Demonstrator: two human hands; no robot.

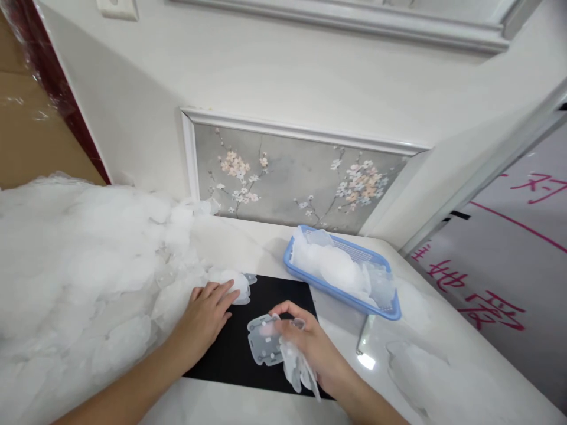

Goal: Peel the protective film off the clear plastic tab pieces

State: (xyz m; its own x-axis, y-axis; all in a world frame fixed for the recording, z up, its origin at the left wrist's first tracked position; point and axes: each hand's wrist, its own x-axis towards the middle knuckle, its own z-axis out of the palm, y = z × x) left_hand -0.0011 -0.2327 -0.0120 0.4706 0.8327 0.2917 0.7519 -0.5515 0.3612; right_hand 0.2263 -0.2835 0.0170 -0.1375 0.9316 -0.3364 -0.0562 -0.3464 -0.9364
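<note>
Plastic pieces (264, 342) were pinched in right hand (318, 345) over black mat (225, 357); left hand (208, 316), apart, rested loosely spread on white pieces (241, 290). Light grip seemed best against bending.

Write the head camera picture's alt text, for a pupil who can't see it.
A person's right hand holds several translucent pieces over a black mat, while the left hand reaches onto another piece at the mat's far left corner. A large whitish heap lies to the left; a blue basket of similar pieces stands beyond, to the right.
</note>
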